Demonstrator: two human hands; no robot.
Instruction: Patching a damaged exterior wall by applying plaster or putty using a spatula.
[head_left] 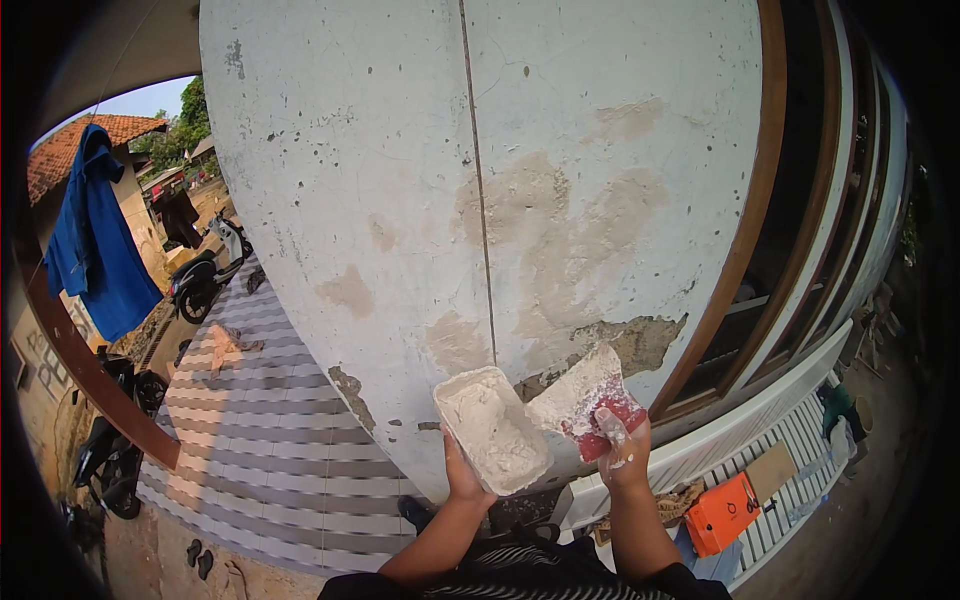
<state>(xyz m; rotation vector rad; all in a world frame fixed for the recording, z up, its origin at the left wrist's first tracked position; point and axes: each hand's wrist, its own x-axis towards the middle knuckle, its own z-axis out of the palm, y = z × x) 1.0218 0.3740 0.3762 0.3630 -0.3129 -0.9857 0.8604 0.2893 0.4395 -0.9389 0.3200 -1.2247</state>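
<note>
My left hand (464, 474) is closed around the side of a rectangular tub (533, 432), held tilted in front of the wall. Thick off-white putty (492, 425) fills it and coats its rim. In my right hand (625, 452) is a red putty spreader (590, 395), its broad face caked with the same putty. It is just right of the tub; whether the two touch I cannot tell. White smears cover my right thumb and fingers. Ahead stands a pale wall (350, 130) with beige putty patches (545, 215) and a bare grey broken area (645, 343) low down.
A wood-framed window (770, 210) borders the wall on the right. Below it, a white slatted bench (790, 430) carries an orange box (722, 515) and cardboard (770, 470). Striped floor tiles (300, 440) spread left, with a blue garment (100, 245) hanging and a parked scooter (212, 262) beyond.
</note>
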